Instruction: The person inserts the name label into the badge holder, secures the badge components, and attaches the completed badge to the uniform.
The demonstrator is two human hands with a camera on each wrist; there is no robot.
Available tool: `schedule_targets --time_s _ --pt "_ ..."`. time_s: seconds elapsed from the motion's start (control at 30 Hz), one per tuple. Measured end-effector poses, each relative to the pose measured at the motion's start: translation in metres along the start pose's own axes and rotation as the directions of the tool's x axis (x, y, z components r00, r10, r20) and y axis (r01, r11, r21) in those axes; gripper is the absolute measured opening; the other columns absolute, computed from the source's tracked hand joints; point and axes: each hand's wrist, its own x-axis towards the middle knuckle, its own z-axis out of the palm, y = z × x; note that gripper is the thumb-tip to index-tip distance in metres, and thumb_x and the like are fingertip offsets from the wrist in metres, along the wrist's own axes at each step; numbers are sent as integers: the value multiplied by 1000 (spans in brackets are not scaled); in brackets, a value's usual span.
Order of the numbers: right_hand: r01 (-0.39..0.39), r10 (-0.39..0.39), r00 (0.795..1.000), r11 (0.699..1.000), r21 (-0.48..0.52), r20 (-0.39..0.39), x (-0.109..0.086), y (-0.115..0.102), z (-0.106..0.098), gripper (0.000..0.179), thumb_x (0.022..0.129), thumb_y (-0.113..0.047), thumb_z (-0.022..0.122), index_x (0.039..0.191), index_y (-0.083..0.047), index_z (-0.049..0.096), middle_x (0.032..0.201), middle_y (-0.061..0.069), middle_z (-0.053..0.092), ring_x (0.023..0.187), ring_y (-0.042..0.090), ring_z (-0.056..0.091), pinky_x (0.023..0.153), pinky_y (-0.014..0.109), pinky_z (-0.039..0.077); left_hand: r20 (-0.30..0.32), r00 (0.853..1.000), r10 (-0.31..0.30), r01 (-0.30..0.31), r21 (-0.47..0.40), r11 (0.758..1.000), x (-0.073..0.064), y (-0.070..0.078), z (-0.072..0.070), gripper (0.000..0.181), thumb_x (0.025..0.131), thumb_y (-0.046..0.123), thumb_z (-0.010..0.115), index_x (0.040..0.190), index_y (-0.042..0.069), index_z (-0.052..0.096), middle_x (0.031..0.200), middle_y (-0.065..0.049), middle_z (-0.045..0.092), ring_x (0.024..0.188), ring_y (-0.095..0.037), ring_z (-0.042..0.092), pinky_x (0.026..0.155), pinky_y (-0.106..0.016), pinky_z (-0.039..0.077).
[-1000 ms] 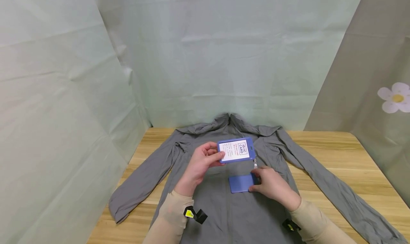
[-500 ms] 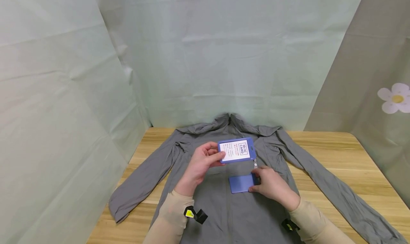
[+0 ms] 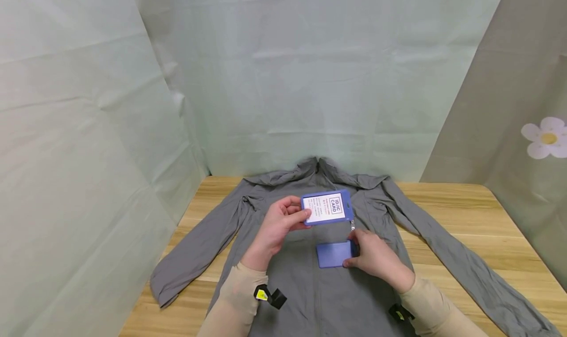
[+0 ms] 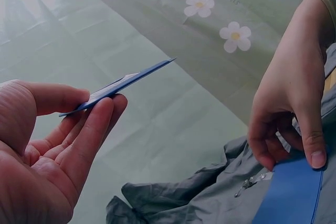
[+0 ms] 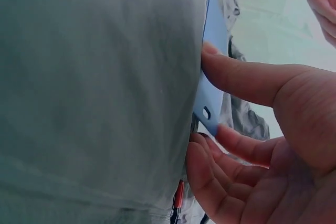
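Observation:
Between its thumb and fingers, my left hand [image 3: 276, 224] pinches a blue ID card holder [image 3: 328, 206] with a white printed insert reading "ID/IC CARD". The holder is raised above a grey jacket [image 3: 290, 283], as the left wrist view shows. My right hand [image 3: 376, 258] holds a second flat blue piece [image 3: 333, 255] by its right end, close over the jacket front. In the right wrist view the thumb lies on one edge of this blue piece [image 5: 212, 32] and a finger is at its slotted corner. A small clip [image 3: 353, 225] shows just above the right fingers.
The jacket lies spread on a wooden table [image 3: 465, 214], its sleeves stretched to both sides. Pale fabric walls [image 3: 310, 81] rise at the back and sides, with a flower print [image 3: 548, 138] at right. A slim red-and-black thing [image 5: 178, 195] shows in the right wrist view.
The right fingers have shifted very slightly at the end of the lower blue piece. My left hand and the card holder have stayed in place.

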Motion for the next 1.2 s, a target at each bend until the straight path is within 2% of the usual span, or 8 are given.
schedule_targets --time_s 0.2,0.4,0.63,0.9,1.2 --pt "-13 13 1000 996 89 3 -2 2 1 62 68 -19 104 112 -6 62 81 1 59 70 17 55 61 37 47 -1 1000 7 -7 -5 1000 0 0 0 25 97 -2 74 119 -8 65 98 -9 76 85 -17 76 77 -33 66" --pt "-18 18 1000 984 180 3 -5 7 0 61 73 -12 101 120 -4 62 86 2 64 74 15 59 65 37 52 -1 1000 11 -11 -18 1000 0 0 0 23 97 -4 73 118 -8 65 97 -8 76 84 -17 76 76 -33 66" --pt "-43 27 998 955 293 57 -6 14 -4 59 80 -10 96 128 -1 63 88 1 67 77 15 62 67 37 54 2 1000 15 -15 -16 1000 0 0 0 24 96 -4 74 117 -8 64 98 -10 77 85 -18 76 76 -34 66" --pt "-36 1 995 939 342 103 -9 17 -9 45 93 -10 84 133 -3 64 91 2 65 81 17 61 70 36 51 4 1000 13 -13 -9 1000 1 -1 0 24 95 -5 74 117 -8 65 99 -10 77 86 -18 76 75 -34 66" --pt "-41 11 996 931 361 84 -11 16 -13 50 95 -13 83 139 -3 63 91 3 62 76 18 57 66 34 48 5 1000 9 -9 -21 1000 1 1 0 24 95 -3 75 116 -8 64 99 -10 77 86 -18 76 75 -33 66"
